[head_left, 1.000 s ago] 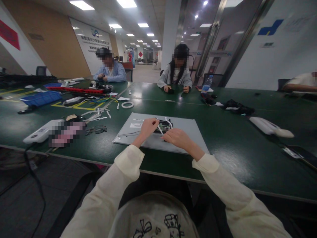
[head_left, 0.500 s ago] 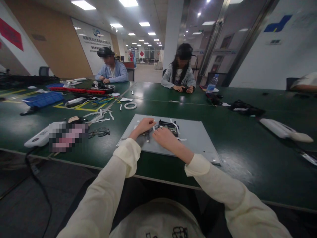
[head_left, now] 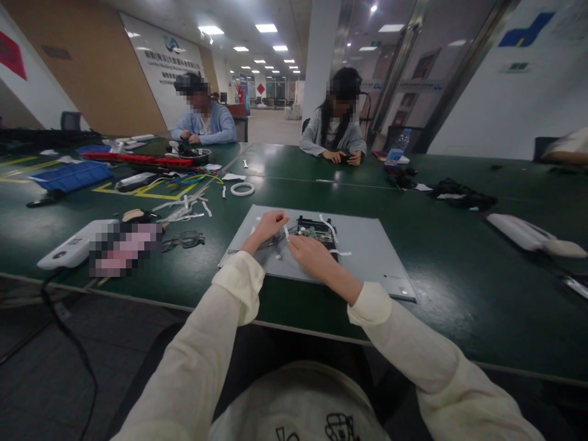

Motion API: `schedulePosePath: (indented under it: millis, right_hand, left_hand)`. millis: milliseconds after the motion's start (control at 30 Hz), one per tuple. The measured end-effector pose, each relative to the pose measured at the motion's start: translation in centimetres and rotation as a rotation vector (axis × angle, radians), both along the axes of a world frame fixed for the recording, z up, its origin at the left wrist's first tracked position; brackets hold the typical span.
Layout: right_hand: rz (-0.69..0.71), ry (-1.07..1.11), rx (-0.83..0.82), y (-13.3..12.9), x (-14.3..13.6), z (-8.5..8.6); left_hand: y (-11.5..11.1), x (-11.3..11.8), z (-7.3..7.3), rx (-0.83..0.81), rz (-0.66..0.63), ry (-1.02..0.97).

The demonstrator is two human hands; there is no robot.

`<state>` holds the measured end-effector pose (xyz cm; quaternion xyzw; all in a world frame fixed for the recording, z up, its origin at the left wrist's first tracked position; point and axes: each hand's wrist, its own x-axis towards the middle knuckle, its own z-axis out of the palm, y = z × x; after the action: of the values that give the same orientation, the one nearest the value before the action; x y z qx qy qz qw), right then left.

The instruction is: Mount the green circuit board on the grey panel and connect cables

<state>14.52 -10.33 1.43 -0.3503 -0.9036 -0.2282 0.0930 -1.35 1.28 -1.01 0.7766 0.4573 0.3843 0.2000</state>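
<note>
A short white tape strip [head_left: 286,233] spans the small gap between my two hands. My left hand [head_left: 270,226] is closed in a pinch at the strip's upper end. The fingers of my right hand [head_left: 311,253] are pinched at its lower end. Both hands are over a flat grey panel [head_left: 367,254] lying on the table. On the panel, just beyond my right hand, sits a circuit board [head_left: 319,233] in a black frame, partly hidden by that hand. A curved white strip [head_left: 329,226] lies across the frame. Dark cables [head_left: 271,243] run below my left hand.
A white tape roll [head_left: 242,189] and loose white strips [head_left: 186,208] lie beyond the panel to the left. Eyeglasses [head_left: 184,239], a white power bank-like device [head_left: 76,244] and a blue tray [head_left: 71,175] are farther left. Two people sit across the table.
The right hand has shifted slightly down and right, uncovering more of the circuit board. The strip between the hands shows more plainly. The whole view has moved slightly.
</note>
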Motion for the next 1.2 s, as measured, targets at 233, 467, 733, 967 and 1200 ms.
schedulePosePath:
  millis: [233,467,733,967,1200]
  right_hand:
    - [0.000,0.002,0.038,0.00,0.49,-0.08]
    - [0.037,0.006,0.004,-0.32,0.19,-0.32]
    - [0.134,0.142,0.048,-0.07,0.25,-0.69]
    - [0.165,0.261,0.064,-0.25,0.04,-0.15]
    - [0.170,0.352,0.020,0.21,0.08,-0.34]
  left_hand:
    - [-0.11,-0.03,-0.20,0.050,0.016,0.001]
    - [-0.75,0.24,0.14,0.053,0.020,0.255]
    - [-0.92,0.30,0.35,-0.027,0.019,0.195]
    - [-0.85,-0.15,0.67,-0.152,-0.062,0.118]
    - [-0.62,0.02,0.47,-0.169,-0.022,0.093]
